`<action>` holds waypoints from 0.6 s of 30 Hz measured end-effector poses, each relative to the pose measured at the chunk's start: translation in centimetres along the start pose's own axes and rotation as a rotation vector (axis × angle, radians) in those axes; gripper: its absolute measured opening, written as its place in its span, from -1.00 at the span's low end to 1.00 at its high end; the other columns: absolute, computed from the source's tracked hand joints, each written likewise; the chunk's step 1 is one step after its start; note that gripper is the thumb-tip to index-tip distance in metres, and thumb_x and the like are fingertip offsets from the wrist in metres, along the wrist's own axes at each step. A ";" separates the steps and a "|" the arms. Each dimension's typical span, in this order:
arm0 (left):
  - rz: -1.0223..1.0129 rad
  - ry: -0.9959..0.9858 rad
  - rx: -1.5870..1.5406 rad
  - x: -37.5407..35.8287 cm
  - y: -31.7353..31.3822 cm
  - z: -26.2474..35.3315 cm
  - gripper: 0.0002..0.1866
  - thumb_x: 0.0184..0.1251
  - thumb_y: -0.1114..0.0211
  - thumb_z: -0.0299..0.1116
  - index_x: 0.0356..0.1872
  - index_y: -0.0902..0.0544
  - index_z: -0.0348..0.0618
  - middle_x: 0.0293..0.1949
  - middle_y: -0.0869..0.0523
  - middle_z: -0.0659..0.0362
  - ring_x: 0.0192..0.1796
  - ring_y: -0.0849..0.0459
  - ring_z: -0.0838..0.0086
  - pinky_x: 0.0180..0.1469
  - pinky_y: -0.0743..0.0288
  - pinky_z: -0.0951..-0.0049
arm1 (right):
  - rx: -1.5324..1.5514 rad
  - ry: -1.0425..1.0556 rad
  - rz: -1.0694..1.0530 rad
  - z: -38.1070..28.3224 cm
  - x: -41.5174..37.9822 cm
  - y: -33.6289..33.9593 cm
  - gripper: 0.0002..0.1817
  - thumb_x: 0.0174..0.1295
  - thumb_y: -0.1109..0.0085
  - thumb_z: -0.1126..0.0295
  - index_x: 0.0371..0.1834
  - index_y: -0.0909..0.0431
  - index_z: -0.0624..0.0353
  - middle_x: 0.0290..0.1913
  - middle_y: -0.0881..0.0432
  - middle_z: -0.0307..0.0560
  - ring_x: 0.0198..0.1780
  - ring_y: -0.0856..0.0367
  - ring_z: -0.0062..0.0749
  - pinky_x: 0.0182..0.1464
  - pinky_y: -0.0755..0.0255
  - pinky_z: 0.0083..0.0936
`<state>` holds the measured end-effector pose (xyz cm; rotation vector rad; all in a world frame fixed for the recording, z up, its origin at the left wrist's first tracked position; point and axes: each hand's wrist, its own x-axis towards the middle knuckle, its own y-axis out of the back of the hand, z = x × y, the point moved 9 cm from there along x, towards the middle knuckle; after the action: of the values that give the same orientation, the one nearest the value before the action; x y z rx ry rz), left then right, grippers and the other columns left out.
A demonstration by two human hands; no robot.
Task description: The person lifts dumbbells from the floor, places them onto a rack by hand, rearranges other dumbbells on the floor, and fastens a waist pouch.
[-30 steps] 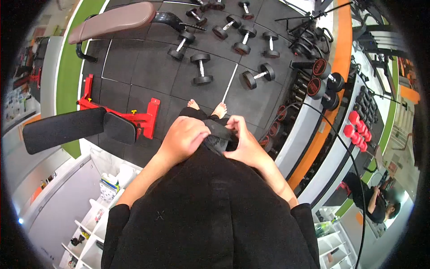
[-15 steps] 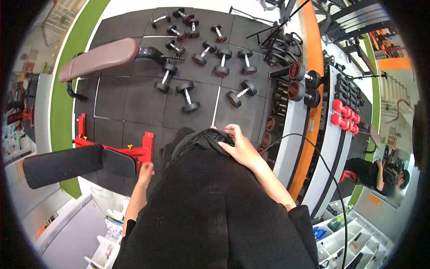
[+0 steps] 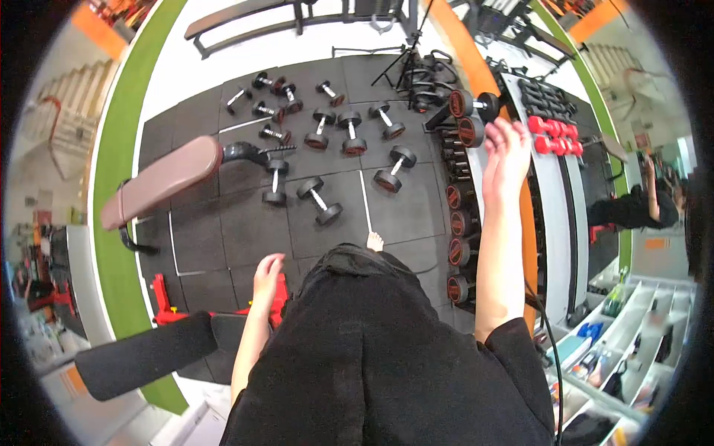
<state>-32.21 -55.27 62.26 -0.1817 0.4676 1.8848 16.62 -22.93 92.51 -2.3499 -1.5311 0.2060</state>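
My right hand (image 3: 506, 160) is stretched forward over the rack on the right, its fingers apart and slightly bent. In this view it overlaps the near end of a black dumbbell (image 3: 470, 132) with an orange-marked face. Another such dumbbell (image 3: 461, 103) rests just beyond. Low on the left, my left hand (image 3: 268, 276) hangs with loosely extended fingers and holds nothing. It appears beside the red metal frame (image 3: 280, 297) of a bench with black pads (image 3: 149, 355).
Several dumbbells (image 3: 318, 201) lie scattered over black floor mats (image 3: 253, 223). A brown padded bench (image 3: 163, 180) stands left. More dumbbells (image 3: 459, 223) line the rack, with red ones (image 3: 554, 135) in the mirror. A tripod (image 3: 407, 70) stands ahead; a cable (image 3: 554, 357) runs down right.
My right hand has left the black clothing at my waist and reached forward and right to the rack. My left hand has shifted slightly right in view. The camera view has turned.
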 end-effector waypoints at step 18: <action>0.371 0.746 -0.632 -4.4 3.2 -20.4 -0.61 0.53 -0.22 -0.09 0.30 -0.54 0.13 -0.14 -0.58 0.40 0.06 -0.57 0.42 0.16 -0.42 0.24 | 0.191 -0.095 0.794 -15.3 1.1 65.4 -0.85 0.36 -0.16 0.17 -0.24 -0.50 -0.06 -0.22 -0.64 -0.34 -0.12 -0.65 -0.47 -0.14 -0.56 -0.50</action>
<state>-35.59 -68.25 45.95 -1.3231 0.3922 2.2458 77.96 -48.99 84.19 -2.6770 -0.4958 0.6167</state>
